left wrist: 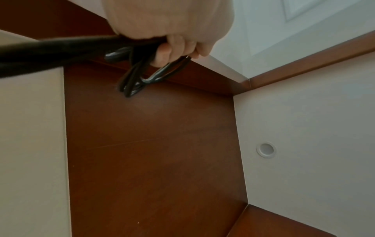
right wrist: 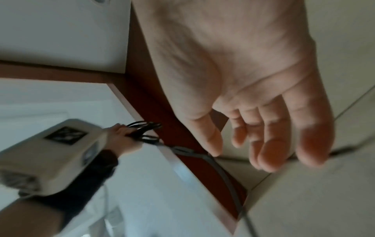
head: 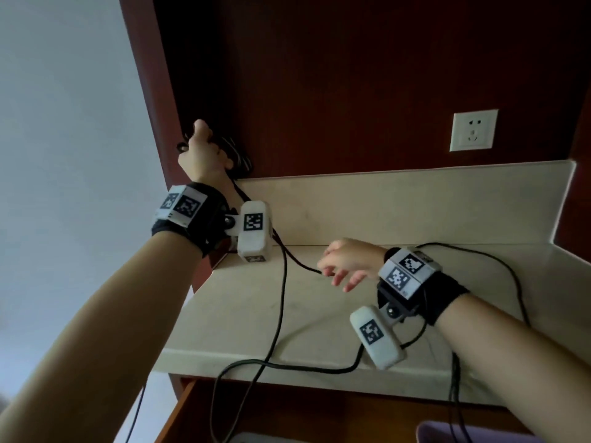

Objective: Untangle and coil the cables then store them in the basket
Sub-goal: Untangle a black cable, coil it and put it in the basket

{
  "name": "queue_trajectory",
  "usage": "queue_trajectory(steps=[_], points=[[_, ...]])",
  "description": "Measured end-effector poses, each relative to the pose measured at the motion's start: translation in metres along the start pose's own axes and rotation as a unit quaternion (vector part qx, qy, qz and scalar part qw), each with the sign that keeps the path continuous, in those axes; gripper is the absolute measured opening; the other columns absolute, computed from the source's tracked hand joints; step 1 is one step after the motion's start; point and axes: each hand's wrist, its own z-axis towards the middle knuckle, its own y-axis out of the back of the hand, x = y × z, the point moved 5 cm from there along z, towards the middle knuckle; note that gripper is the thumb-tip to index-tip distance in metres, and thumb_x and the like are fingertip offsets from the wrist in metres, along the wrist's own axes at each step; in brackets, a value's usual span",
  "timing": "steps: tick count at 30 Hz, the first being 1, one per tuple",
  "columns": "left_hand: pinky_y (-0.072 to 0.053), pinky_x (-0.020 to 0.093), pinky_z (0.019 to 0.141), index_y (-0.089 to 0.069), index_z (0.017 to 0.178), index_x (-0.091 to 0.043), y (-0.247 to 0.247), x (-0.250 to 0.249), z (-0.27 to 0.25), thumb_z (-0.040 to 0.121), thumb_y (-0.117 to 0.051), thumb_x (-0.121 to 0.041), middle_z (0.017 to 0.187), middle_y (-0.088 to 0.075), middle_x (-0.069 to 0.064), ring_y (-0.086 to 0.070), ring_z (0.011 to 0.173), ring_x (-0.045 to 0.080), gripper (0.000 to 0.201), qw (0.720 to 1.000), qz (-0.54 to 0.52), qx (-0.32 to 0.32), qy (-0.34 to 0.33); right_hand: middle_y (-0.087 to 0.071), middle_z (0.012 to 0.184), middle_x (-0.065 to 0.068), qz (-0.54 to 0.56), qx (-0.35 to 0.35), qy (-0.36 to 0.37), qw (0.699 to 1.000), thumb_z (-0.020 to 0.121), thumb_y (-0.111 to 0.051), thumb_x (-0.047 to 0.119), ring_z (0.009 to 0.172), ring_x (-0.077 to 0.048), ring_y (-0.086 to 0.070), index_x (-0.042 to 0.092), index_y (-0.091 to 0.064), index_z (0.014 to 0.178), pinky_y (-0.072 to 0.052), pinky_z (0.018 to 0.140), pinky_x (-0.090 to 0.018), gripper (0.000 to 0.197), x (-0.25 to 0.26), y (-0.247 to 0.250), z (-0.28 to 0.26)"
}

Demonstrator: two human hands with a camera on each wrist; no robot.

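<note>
Up at the left, the left hand (head: 200, 155) grips a bundle of black cable loops (left wrist: 134, 77) against the wooden panel (head: 335, 75). Loose cable (head: 281, 302) trails down across the counter (head: 319, 314). Further right, the right hand (head: 347, 262) hovers with fingers spread, holding nothing.

A home (wooden alcove (head: 351, 75), wall socket (head: 473, 130)).

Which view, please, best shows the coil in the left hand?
The left wrist view: the coil hangs close below the fingers. In the head view the left hand mostly hides it; the right wrist view shows it small and blurred.
</note>
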Motion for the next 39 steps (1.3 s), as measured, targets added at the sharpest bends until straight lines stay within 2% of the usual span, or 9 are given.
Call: queue_trajectory(steps=[4,8,15,18,21,27,31,36,39], points=[[-0.022,0.022,0.038,-0.043,0.062,-0.015,-0.001,-0.001,-0.006,0.090,-0.056,-0.019,0.043,-0.030,-0.007,-0.026,0.035,0.009,0.031,1.000,0.012,0.006,-0.009,-0.053,0.115,-0.012,0.024,0.080,0.006,0.997,0.096,-0.050,0.022,0.079,-0.017,-0.057,0.001,-0.042,0.127,-0.053,0.060,-0.031,0.039,0.010,-0.054,0.003],[-0.020,0.022,0.039,-0.044,0.060,-0.016,-0.001,-0.003,-0.012,0.091,-0.056,-0.019,0.043,-0.030,-0.007,-0.025,0.035,0.008,0.033,0.999,0.024,0.024,-0.012,-0.043,0.138,-0.020,0.005,0.098,-0.024,0.995,0.095,-0.052,0.026,0.114,-0.024,-0.053,0.003,-0.036,0.137,-0.050,0.086,-0.038,0.050,0.003,-0.092,0.018],[-0.019,0.018,0.038,-0.035,0.061,-0.020,0.006,-0.013,-0.012,0.091,-0.055,-0.018,0.044,-0.029,-0.009,-0.024,0.035,0.006,0.036,0.987,0.114,0.097,-0.063,-0.061,0.108,0.001,-0.312,0.173,0.027,0.934,0.091,-0.059,0.027,0.086,-0.009,-0.055,0.016,-0.059,0.120,-0.046,0.066,-0.015,0.032,-0.030,-0.057,0.009],[-0.019,0.019,0.039,-0.034,0.064,-0.019,0.007,-0.011,-0.019,0.091,-0.056,-0.017,0.043,-0.029,-0.010,-0.024,0.035,0.006,0.035,0.986,0.121,0.100,-0.057,-0.055,0.120,0.002,-0.377,0.218,0.008,0.900,0.086,-0.066,0.025,0.106,-0.012,-0.052,0.024,-0.058,0.118,-0.044,0.093,-0.030,0.033,-0.057,-0.022,-0.002],[-0.020,0.021,0.040,-0.036,0.063,-0.018,0.002,-0.006,-0.025,0.090,-0.058,-0.017,0.044,-0.031,-0.009,-0.026,0.036,0.006,0.034,0.980,0.142,0.116,-0.072,-0.056,0.096,0.012,-0.393,0.213,0.029,0.894,0.078,-0.073,0.020,0.093,-0.007,-0.052,0.033,-0.061,0.090,-0.043,0.089,-0.029,0.022,-0.075,-0.006,-0.002],[-0.033,0.016,0.045,-0.046,0.072,-0.019,-0.013,0.009,-0.035,0.089,-0.060,-0.022,0.060,-0.044,-0.010,-0.041,0.047,0.001,0.022,0.963,0.196,0.159,-0.096,-0.059,0.065,0.011,-0.457,0.100,0.060,0.882,0.074,-0.064,0.009,0.066,-0.010,-0.056,0.026,-0.059,0.064,-0.051,0.070,-0.031,0.020,-0.092,0.015,0.002],[-0.032,0.014,0.044,-0.045,0.065,-0.023,-0.020,0.012,-0.039,0.090,-0.059,-0.021,0.059,-0.042,-0.009,-0.040,0.044,-0.002,0.029,0.955,0.215,0.175,-0.105,-0.043,0.067,0.004,-0.516,-0.016,0.054,0.855,0.086,-0.051,0.001,0.064,-0.014,-0.040,0.014,-0.049,0.077,-0.029,0.053,-0.015,0.017,-0.064,0.069,0.009],[-0.031,0.015,0.044,-0.044,0.063,-0.022,-0.024,0.011,-0.036,0.090,-0.059,-0.021,0.057,-0.041,-0.009,-0.038,0.043,0.000,0.031,0.957,0.213,0.158,-0.118,-0.060,0.109,-0.020,-0.525,-0.339,-0.036,0.780,0.091,-0.042,-0.003,0.099,-0.033,-0.058,-0.003,-0.062,0.104,-0.045,0.076,-0.038,0.024,-0.015,0.193,0.003],[-0.029,0.018,0.043,-0.042,0.058,-0.021,-0.020,0.013,-0.034,0.090,-0.060,-0.020,0.051,-0.038,-0.009,-0.035,0.041,0.003,0.036,0.957,0.213,0.144,-0.132,-0.057,0.114,-0.025,-0.489,-0.409,-0.116,0.762,0.090,-0.046,-0.004,0.108,-0.038,-0.053,-0.009,-0.059,0.107,-0.046,0.082,-0.042,0.023,-0.028,0.227,-0.013]])
